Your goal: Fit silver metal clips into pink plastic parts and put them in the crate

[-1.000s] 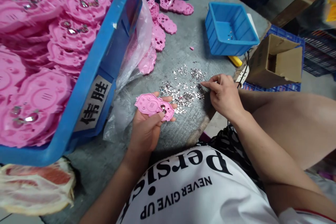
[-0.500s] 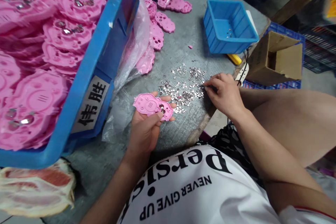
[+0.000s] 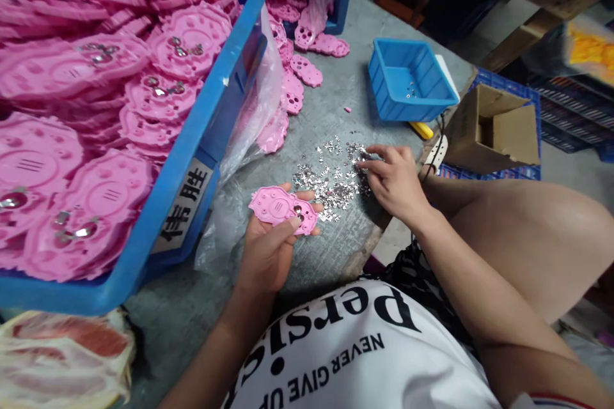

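Observation:
My left hand [image 3: 271, 252] grips a pink plastic shell [image 3: 277, 206], palm up, with the thumb pressed on its right end. Shiny metal contact pieces [image 3: 298, 209] sit in the shell beside the thumb tip. My right hand [image 3: 396, 182] is at the right side of a scattered pile of small silvery metal pieces [image 3: 330, 185] on the grey tabletop. Its fingers are stretched out and apart, their tips touching or just over the pieces. No piece can be made out in them.
On the left stands a large blue crate [image 3: 240, 54] heaped with pink shells [image 3: 108, 188]. More shells [image 3: 292, 92] lie beside clear plastic film [image 3: 225, 217]. A small blue bin [image 3: 407, 77] holds a few tiny pieces. A cardboard box [image 3: 508, 128] stands beyond the table edge.
My right hand has shifted slightly left over the pile, and its fingers have spread. The left hand still holds the shell. The whole view has tilted a little.

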### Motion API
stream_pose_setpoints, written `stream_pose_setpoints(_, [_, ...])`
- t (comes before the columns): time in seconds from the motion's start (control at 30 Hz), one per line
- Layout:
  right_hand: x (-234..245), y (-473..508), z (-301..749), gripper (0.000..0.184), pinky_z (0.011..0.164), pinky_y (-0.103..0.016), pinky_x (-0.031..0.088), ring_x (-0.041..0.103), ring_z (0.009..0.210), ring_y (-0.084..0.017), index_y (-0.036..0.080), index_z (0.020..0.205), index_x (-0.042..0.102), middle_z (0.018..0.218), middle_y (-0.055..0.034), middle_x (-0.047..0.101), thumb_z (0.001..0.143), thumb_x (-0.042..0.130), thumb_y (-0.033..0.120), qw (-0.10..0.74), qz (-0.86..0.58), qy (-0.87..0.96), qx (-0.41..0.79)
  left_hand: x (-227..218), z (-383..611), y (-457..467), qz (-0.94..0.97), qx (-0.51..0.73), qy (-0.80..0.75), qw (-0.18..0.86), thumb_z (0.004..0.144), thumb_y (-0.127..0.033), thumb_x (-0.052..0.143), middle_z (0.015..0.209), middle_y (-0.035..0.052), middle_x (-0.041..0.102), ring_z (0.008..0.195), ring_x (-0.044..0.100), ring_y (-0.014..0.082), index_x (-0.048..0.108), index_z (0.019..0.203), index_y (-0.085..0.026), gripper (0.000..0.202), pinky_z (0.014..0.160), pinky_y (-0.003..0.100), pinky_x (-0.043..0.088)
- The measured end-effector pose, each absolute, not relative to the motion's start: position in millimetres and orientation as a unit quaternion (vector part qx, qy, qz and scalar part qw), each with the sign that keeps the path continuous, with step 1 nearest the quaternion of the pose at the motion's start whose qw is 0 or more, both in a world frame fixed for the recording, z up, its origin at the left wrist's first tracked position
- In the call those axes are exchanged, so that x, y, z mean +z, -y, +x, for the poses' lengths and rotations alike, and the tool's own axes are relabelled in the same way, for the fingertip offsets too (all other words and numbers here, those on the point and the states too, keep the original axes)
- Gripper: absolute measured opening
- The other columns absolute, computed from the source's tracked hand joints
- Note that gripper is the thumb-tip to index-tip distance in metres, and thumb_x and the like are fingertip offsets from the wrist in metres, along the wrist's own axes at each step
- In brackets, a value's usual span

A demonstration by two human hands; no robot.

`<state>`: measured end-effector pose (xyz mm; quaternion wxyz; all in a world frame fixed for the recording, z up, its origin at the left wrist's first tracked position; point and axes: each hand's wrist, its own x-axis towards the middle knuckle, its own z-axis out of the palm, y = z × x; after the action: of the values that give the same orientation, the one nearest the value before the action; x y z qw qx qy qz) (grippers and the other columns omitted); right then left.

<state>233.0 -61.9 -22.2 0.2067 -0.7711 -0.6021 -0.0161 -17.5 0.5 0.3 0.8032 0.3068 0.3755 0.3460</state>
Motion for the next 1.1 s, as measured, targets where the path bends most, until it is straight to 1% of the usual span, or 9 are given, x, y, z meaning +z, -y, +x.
stream_pose_setpoints(0.1, [-22.1,62.4,239.6,0.037,0.100,-0.060,0.048,0.059,0.111,-0.034,0.024,0.116,0.078,0.129,-0.0113,0.071,0.098,0.046,0.021,0.232,-0.775,0.588,-0.021,0.3,-17.9,-0.2,0.306,0.338,-0.375,0.807,0.074,-0.018,0.078,0.117,0.0093,0.077,0.101,0.077,0.0287,0.058,0.129,-0.024,0.058,0.067,0.033,0.064])
stream_pose_setpoints(0.2, [-27.6,54.9,242.7,0.044,0.106,-0.061,0.047,0.057,0.125,-0.036,0.018,0.136,0.068,0.142,-0.0159,0.065,0.099,0.043,0.023,0.228,-0.771,0.594,-0.014,-0.7,-18.7,-0.2,0.309,0.335,-0.373,0.808,0.075,-0.020,0.079,0.119,0.0098,0.076,0.103,0.076,0.0289,0.058,0.130,-0.024,0.059,0.071,0.035,0.065])
stream_pose_setpoints(0.27, [-30.7,51.6,240.9,0.047,0.110,-0.061,0.046,0.055,0.134,-0.037,0.014,0.141,0.062,0.149,-0.0192,0.060,0.100,0.042,0.023,0.219,-0.752,0.622,0.011,-1.4,-19.2,-0.5,0.306,0.339,-0.375,0.807,0.075,-0.019,0.079,0.118,0.0093,0.077,0.103,0.076,0.0283,0.058,0.130,-0.024,0.059,0.071,0.034,0.064])
stream_pose_setpoints(0.4, [-25.8,60.8,234.2,0.041,0.113,-0.059,0.047,0.056,0.136,-0.034,0.014,0.131,0.068,0.146,-0.0192,0.063,0.101,0.042,0.021,0.217,-0.689,0.689,0.052,-2.0,-19.8,-2.1,0.298,0.342,-0.379,0.806,0.074,-0.017,0.080,0.113,0.0062,0.078,0.097,0.077,0.0254,0.061,0.122,-0.026,0.053,0.064,0.029,0.062])
stream_pose_setpoints(0.5, [-15.7,74.4,233.1,0.037,0.113,-0.060,0.047,0.058,0.135,-0.034,0.015,0.125,0.070,0.140,-0.0182,0.067,0.099,0.045,0.016,0.235,-0.682,0.692,0.031,-1.5,-20.1,-3.3,0.296,0.342,-0.381,0.806,0.073,-0.017,0.081,0.111,0.0055,0.078,0.092,0.077,0.0243,0.062,0.120,-0.026,0.051,0.062,0.028,0.061])
stream_pose_setpoints(0.57, [-9.9,80.6,234.1,0.036,0.110,-0.058,0.051,0.061,0.130,-0.033,0.015,0.124,0.070,0.135,-0.0178,0.070,0.098,0.046,0.014,0.246,-0.689,0.681,0.019,-0.9,-20.5,-3.7,0.297,0.345,-0.383,0.804,0.073,-0.018,0.081,0.111,0.0058,0.078,0.092,0.077,0.0242,0.061,0.121,-0.026,0.052,0.063,0.028,0.062])
stream_pose_setpoints(0.77, [-8.2,76.4,230.5,0.040,0.100,-0.055,0.056,0.065,0.118,-0.030,0.017,0.132,0.065,0.131,-0.0168,0.071,0.099,0.044,0.012,0.256,-0.668,0.697,0.050,-0.2,-21.0,-4.9,0.295,0.347,-0.398,0.796,0.072,-0.018,0.081,0.110,0.0065,0.077,0.091,0.078,0.0236,0.060,0.121,-0.024,0.053,0.062,0.027,0.062])
stream_pose_setpoints(0.97, [-20.1,61.4,235.8,0.045,0.106,-0.058,0.051,0.061,0.128,-0.032,0.018,0.140,0.060,0.144,-0.0176,0.064,0.099,0.041,0.014,0.219,-0.677,0.698,0.076,0.7,-21.8,-6.2,0.287,0.345,-0.401,0.799,0.074,-0.019,0.081,0.111,0.0067,0.078,0.092,0.077,0.0248,0.062,0.122,-0.025,0.052,0.061,0.028,0.062])
stream_pose_setpoints(1.1, [-22.7,55.4,247.7,0.047,0.109,-0.060,0.049,0.059,0.131,-0.034,0.015,0.139,0.062,0.143,-0.0203,0.064,0.098,0.039,0.015,0.234,-0.719,0.653,0.047,1.2,-22.3,-7.2,0.280,0.339,-0.400,0.804,0.074,-0.018,0.082,0.110,0.0064,0.078,0.093,0.077,0.0257,0.063,0.120,-0.025,0.051,0.062,0.030,0.062])
